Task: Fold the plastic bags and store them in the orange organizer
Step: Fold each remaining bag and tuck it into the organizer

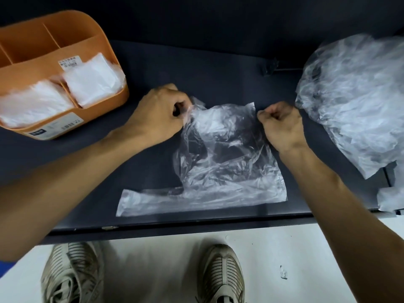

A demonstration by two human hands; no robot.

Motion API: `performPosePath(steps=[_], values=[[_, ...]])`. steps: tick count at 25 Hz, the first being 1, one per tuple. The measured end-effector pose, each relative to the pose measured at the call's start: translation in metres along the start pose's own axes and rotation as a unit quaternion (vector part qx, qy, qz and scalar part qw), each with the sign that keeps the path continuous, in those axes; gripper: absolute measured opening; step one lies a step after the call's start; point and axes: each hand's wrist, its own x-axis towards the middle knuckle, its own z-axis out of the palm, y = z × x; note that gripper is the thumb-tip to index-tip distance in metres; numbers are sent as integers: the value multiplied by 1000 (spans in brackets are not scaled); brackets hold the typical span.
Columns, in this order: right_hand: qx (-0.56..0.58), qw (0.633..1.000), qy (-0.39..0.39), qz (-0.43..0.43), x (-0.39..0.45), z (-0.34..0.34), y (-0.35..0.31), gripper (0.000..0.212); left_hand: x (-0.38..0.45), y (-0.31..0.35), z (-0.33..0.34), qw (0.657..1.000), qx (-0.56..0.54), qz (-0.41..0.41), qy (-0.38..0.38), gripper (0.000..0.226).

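At the far left of the dark desk stands the orange organizer, cut off by the picture's left edge; its 2 front compartments each hold folded plastic bags, while the back compartments show only bare orange walls. Open desk surface lies between the organizer and the left hand, whose fingers are curled and pinch the far left corner of a clear plastic bag. This bag lies crumpled in the middle of the desk, its upper part raised and wrinkled, its lower strip spread flat just short of the desk's near edge. The right hand is curled at the bag's far right corner; its fingertips sit right against the plastic, but whether they actually pinch it is hard to make out. Just beside this hand, to the right, sits a large heap of loose plastic bags, blurred and cut off by the right edge, crowding that side. A small dark clip lies on the desk behind the hands. Below the desk edge, on the pale floor, 2 shoes show, partly cut off at the bottom.
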Motion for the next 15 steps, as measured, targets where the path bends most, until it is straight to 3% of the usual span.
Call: performPosePath(steps=[3,6,8,12,15], values=[[104,994,14,27,-3,-4,2,10,-15,-2,0,995,-92,7,37,7],[14,999,-30,27,-7,1,-4,29,-21,0,2,990,-122,17,63,8],[-47,998,-39,10,-10,3,-10,15,-23,1,4,991,-120,18,60,10],[-7,1000,-10,-13,-14,4,-10,12,-28,-3,1,987,-150,21,52,5],[30,998,-51,-30,-18,6,-15,31,-33,2,-1,982,-164,38,83,10]])
